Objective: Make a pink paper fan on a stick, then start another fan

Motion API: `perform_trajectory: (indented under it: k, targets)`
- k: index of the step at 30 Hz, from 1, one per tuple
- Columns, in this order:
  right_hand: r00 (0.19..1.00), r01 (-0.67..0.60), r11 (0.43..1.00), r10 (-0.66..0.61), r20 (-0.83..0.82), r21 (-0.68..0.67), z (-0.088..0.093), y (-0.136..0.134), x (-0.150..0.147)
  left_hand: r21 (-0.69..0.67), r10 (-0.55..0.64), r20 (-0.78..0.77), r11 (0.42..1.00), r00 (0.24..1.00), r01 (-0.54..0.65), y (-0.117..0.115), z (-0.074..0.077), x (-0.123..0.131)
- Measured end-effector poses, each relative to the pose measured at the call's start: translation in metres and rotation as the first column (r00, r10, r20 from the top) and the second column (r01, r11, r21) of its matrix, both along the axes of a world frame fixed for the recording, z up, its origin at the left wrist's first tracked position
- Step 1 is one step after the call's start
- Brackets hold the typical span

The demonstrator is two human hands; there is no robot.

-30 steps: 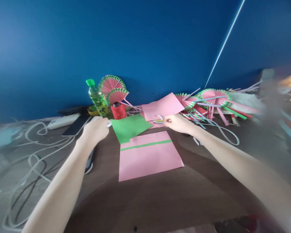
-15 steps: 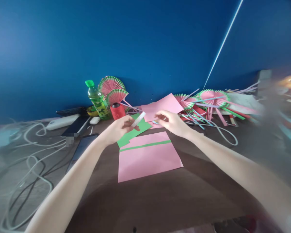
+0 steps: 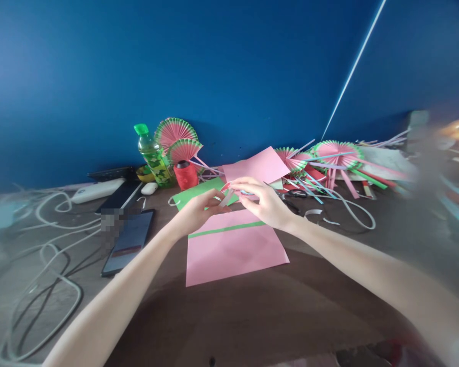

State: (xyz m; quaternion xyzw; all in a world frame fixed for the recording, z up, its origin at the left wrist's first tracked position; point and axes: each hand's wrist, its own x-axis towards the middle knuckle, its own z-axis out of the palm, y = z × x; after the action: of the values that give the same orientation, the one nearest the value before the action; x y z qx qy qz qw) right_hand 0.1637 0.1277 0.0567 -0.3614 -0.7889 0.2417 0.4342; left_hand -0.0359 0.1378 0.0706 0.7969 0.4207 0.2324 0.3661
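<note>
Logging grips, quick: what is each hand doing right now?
Left hand: closed on a small white roll.
Right hand: fingers pinched at the same roll.

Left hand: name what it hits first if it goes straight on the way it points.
Probably the right hand, just across the small white roll the left hand pinches; depth unclear.

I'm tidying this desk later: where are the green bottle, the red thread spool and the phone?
green bottle (image 3: 157, 168), head view, on its label.
red thread spool (image 3: 186, 176), head view, on its red side.
phone (image 3: 130, 239), head view, on its dark screen.
</note>
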Motion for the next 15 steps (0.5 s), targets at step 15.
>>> perform_trajectory:
  k: [15]
  targets:
    - [0.964, -0.043, 0.986, -0.002, -0.266, -0.16, -0.007, 0.011, 0.001, -0.02, -0.114, -0.058, 0.993, 0.992, 0.113, -0.002, -0.008, 0.004]
